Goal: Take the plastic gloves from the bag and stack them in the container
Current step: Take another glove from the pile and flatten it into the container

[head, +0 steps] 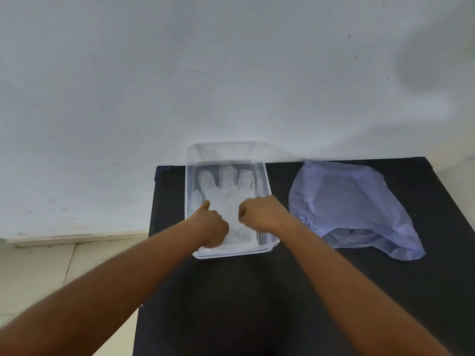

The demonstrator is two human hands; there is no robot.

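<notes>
A clear plastic container (190,160) stands at the far left of the black table. Inside it lies a translucent plastic glove (226,186), flat, with its fingers pointing away from me. Both of my hands are inside the container at the glove's cuff end. My left hand (210,224) is curled, its thumb up, with its fingers on the cuff's left side. My right hand (259,211) is curled over the cuff's right side. Whether the fingers pinch the glove or only press on it is hidden. A pale blue plastic bag (352,204) lies crumpled to the right of the container.
The black table (257,291) has its left edge just beside the container and its back edge against a white wall (231,73). A light floor (38,273) shows at the lower left, past the table's edge.
</notes>
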